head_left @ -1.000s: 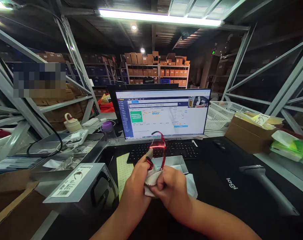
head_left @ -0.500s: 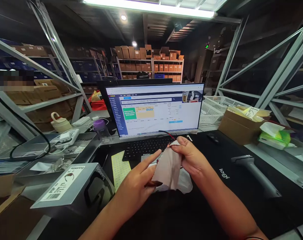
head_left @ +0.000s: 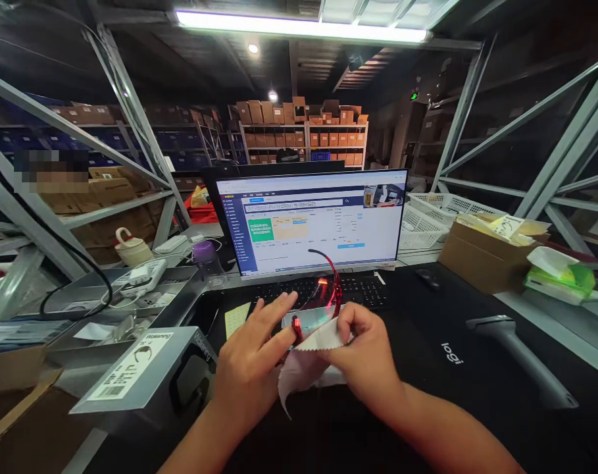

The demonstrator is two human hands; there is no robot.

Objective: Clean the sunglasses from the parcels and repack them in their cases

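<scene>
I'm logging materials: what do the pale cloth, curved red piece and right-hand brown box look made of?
Pale cloth: probably matte fabric; it folds softly and has a zigzag edge. Curved red piece: perhaps glossy plastic, given its highlights; metal is possible. Brown box: apparently matte cardboard, with dull brown sides.

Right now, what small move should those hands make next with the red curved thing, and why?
Perhaps the right hand should slide the pale cloth gently along the red curved item: it pinches the cloth by the item's right side, while the left hand is at the other side, possibly steadying it.
</scene>
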